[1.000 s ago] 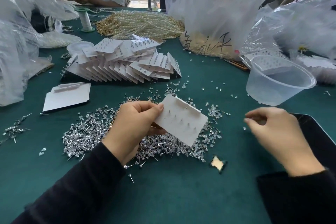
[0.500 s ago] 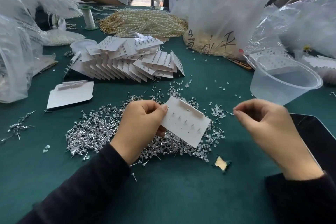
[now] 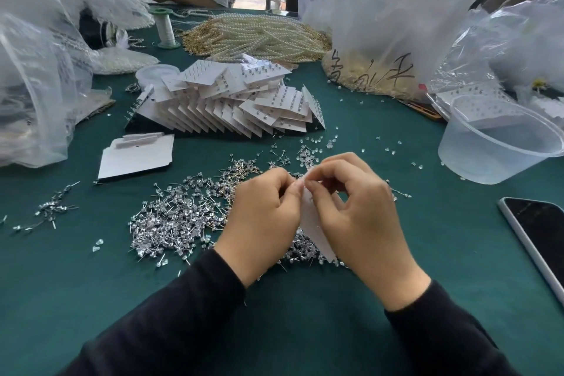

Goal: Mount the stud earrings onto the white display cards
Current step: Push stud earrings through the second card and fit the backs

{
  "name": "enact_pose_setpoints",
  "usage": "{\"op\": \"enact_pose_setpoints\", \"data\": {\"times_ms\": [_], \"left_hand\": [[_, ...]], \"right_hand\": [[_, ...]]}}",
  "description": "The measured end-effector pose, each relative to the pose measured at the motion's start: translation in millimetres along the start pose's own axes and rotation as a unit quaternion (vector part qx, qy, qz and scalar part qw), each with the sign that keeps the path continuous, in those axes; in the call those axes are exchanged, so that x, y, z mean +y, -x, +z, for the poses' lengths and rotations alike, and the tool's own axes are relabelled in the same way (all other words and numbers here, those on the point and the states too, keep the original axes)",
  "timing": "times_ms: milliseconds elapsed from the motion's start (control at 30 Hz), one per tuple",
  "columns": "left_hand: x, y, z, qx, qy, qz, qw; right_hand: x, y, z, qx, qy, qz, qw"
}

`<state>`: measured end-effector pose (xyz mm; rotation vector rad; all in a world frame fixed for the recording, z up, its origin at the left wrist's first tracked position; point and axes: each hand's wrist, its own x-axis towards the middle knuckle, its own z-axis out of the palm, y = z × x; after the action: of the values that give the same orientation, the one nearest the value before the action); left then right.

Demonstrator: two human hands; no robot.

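Note:
My left hand [image 3: 262,217] grips a white display card [image 3: 314,229], held edge-on between both hands so only a narrow strip shows. My right hand [image 3: 357,210] pinches at the card's top edge with thumb and forefinger; any earring in those fingers is too small to see. Under and left of my hands lies a wide heap of silver stud earrings [image 3: 183,210] on the green cloth. A fanned stack of filled cards [image 3: 232,101] lies behind, and blank cards [image 3: 137,156] lie to the left.
A clear plastic tub [image 3: 497,143] stands at the right, a phone [image 3: 540,232] lies near the right edge. Clear earring backs [image 3: 314,146] are scattered ahead. Pearl strands [image 3: 259,36], a thread spool [image 3: 164,27] and plastic bags [image 3: 393,9] crowd the back. Another person sits opposite.
My right hand came in from the right and closed its fingertips on the card's top edge. The left hand turned the card from facing me to edge-on.

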<state>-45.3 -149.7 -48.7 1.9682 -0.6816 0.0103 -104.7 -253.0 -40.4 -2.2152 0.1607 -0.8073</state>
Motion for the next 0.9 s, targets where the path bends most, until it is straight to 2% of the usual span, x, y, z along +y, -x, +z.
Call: {"op": "enact_pose_setpoints", "data": {"times_ms": [733,900], "left_hand": [[-3.1,0.6,2.3,-0.021,-0.037,-0.014,0.999],[-3.6,0.9,3.1,-0.023,-0.037,-0.017,0.999]], "right_hand": [[7.4,5.3,0.3,-0.028,-0.005,0.022,0.999],[5.6,10.5,7.4,0.014,0.025,0.023,0.999]]}}
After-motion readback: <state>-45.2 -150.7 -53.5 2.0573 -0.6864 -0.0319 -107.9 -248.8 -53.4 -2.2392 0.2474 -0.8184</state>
